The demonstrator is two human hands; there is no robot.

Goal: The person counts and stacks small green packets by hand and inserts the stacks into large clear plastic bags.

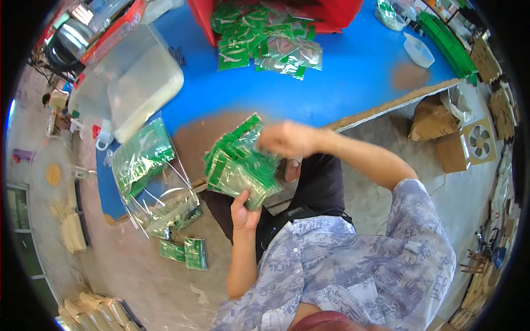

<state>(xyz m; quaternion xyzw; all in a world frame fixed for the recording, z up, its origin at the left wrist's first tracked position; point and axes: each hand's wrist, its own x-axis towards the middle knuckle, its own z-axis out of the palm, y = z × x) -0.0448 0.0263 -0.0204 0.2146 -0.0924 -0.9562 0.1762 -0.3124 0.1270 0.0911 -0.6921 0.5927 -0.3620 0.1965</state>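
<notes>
A fanned stack of clear plastic packets with green parts (237,171) rests in my left hand (244,214), whose thumb lies over the lower edge. The stack is above my lap, at the near edge of the blue table. My right hand (286,139), smeared by motion, is at the stack's upper right side, with its fingertips close to the packets. Whether it pinches one is not clear. Farther back, a heap of similar packets (243,41) spills out of a red container (339,16) onto the tabletop.
On the blue table (221,91), a translucent plastic bin (146,83) stands at the left, beside a large clear bag of green packets (143,151). Packet bundles (195,254) lie low at the left. A small clear tray (418,51) sits far right. Cardboard boxes (450,151) stand beyond the table edge.
</notes>
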